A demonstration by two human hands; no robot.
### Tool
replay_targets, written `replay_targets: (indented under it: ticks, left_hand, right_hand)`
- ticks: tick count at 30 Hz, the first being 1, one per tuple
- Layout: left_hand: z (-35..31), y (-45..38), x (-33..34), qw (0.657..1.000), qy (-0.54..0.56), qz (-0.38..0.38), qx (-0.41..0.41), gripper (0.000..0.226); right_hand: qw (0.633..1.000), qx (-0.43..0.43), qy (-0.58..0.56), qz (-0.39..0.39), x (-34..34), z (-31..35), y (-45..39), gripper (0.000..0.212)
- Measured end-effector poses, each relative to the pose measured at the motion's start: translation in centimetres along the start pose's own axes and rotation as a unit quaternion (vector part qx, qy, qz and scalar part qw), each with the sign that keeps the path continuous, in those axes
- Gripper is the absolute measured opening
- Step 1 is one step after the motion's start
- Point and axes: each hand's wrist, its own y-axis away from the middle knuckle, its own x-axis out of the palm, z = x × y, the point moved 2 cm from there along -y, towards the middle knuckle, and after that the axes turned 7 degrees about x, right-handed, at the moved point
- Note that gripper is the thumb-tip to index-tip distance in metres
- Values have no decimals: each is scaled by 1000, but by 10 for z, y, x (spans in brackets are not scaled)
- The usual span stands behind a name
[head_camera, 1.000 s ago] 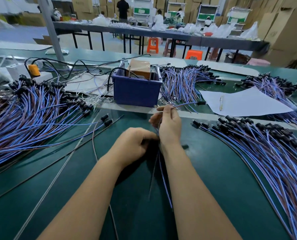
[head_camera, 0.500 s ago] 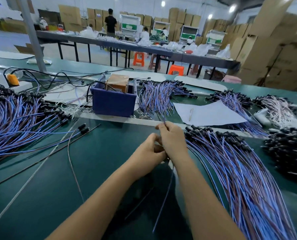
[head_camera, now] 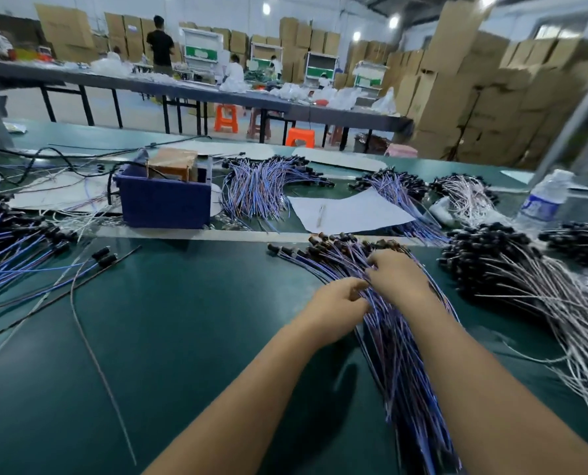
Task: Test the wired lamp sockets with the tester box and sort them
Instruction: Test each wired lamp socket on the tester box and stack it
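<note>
A pile of blue-wired lamp sockets with black heads lies on the green table, right of centre. Both my hands are on its upper part. My right hand lies palm down with its fingers curled into the wires. Just left of it, my left hand pinches wires at the pile's edge. The blue tester box, with a brown block inside, stands further back and to the left. The hands are blurred, and which single socket they hold is hidden.
More blue-wired sockets are heaped at the far left and behind the box. White-wired sockets pile up at the right. A sheet of paper and a water bottle sit behind. Two loose sockets and thin wires lie at the left.
Both hands have swung right from the table's middle onto the blue-wired pile, carrying the wired socket along. The view has turned right too.
</note>
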Motion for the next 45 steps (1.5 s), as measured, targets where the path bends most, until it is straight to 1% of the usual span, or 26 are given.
replay_targets:
  ticks: [2,4,6,8,10,11,13,15,17,19,21,22,23,25,28,31,33,37,40,43,45]
  left_hand:
    - [11,3,-1,1000,-1,0,-9,39]
    - [20,4,-4,1000,9,-6,-18,37]
    - [25,7,-7,1000,20,-16,-9,36]
    - [27,12,-14,999,34,-31,5,35]
    - [30,19,-31,998,32,-57,16,40]
    - [32,23,-43,997,16,-76,25,45]
    - [38,36,-74,991,-37,-124,40,50]
    - [47,56,-110,976,-90,-193,46,47]
    - [62,80,-145,952,-106,-283,46,41]
    - [78,106,-176,923,-109,-366,39,41]
    - [92,128,-203,891,-151,-428,18,44]
    - [100,135,-216,876,-188,-444,2,46]
    - [106,141,-227,864,-229,-447,-23,47]
    - [119,147,-246,850,-289,-428,-109,48]
    - [133,148,-266,837,-328,-375,-227,49]
    - [140,135,-278,833,-332,-331,-293,48]
    - [142,123,-280,829,-320,-333,-316,47]
    - [150,108,-276,801,-355,-359,-321,44]
    - [156,108,-274,789,-370,-394,-294,45]
    - [153,111,-272,783,-363,-450,-228,46]
    - [147,113,-272,793,-337,-484,-154,41]
  right_hand:
    - [1000,18,-14,-1,9,-10,6,25]
    - [999,26,-21,-29,13,-13,11,27]
    - [997,24,-7,-68,10,-6,17,30]
    - [994,4,-2,-108,3,12,22,34]
    - [990,-40,-35,-133,0,44,29,35]
    - [987,-66,-59,-133,0,63,32,35]
    - [981,-119,-113,-104,5,105,41,37]
    - [968,-167,-181,-55,16,150,54,36]
    - [951,-202,-232,-18,30,192,67,32]
    - [939,-229,-254,12,43,229,77,29]
    - [926,-259,-272,49,56,260,85,31]
    - [921,-274,-270,61,63,271,88,32]
    - [919,-287,-263,69,70,279,91,32]
    - [919,-301,-240,80,86,287,94,33]
    - [925,-304,-216,69,104,284,94,30]
    - [917,-316,-238,57,108,279,95,27]
    - [911,-315,-258,58,108,277,95,26]
    - [905,-322,-275,50,109,276,95,26]
    - [897,-330,-289,49,111,277,94,25]
    - [879,-323,-344,62,107,277,98,24]
    - [861,-303,-401,81,103,276,102,21]
